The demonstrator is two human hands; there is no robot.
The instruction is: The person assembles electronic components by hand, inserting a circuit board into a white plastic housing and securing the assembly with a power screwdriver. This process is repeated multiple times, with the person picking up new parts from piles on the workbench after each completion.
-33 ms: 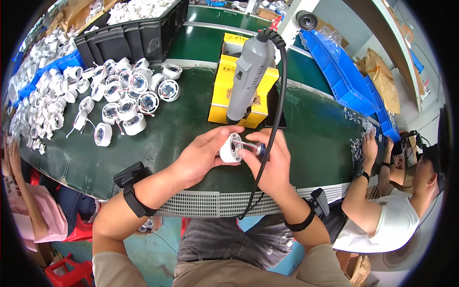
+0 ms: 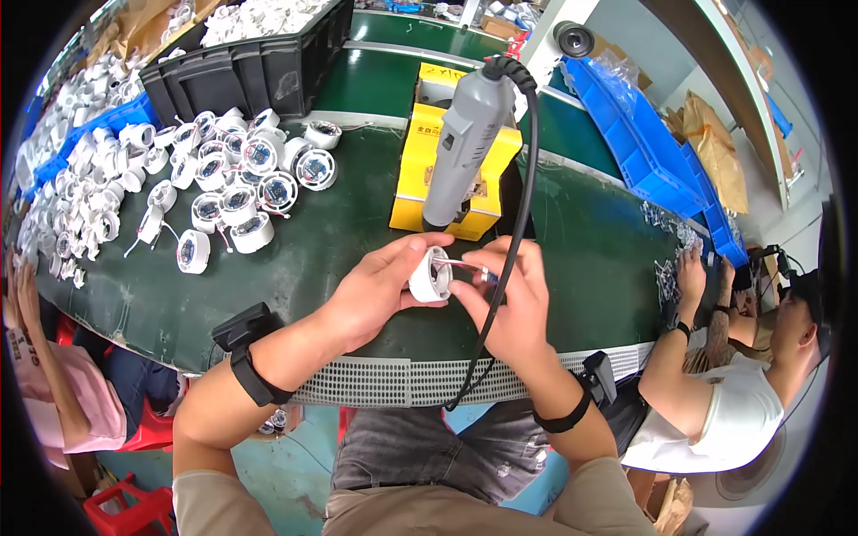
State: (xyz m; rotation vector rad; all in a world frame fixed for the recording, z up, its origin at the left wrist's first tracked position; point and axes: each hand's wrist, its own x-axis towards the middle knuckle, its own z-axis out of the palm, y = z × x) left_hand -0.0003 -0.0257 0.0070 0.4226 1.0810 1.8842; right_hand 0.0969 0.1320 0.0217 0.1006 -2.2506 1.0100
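Note:
My left hand [image 2: 375,295] is closed round a white round plastic housing [image 2: 426,280], its open side facing right. Thin red and white wires [image 2: 460,263] run from inside the housing to a small blue circuit board [image 2: 489,276]. That board is pinched in my right hand [image 2: 520,308], just right of the housing, and the fingers partly cover it. A grey electric screwdriver [image 2: 463,147] hangs above both hands, tip down, in front of a yellow screw feeder [image 2: 413,174]. Its black cable [image 2: 527,179] passes across my right hand.
White housings with boards [image 2: 237,204] lie in a heap at left, beside many bare white parts [image 2: 80,188]. Behind stands a black crate [image 2: 246,80]. Blue trays [image 2: 639,147] and small metal parts [image 2: 666,277] are at right, by a co-worker's hands [image 2: 693,272]. Another person sits at far left.
My right hand has shifted slightly right and turned the circuit board, so less of it shows. My left hand and the housing stay almost in place.

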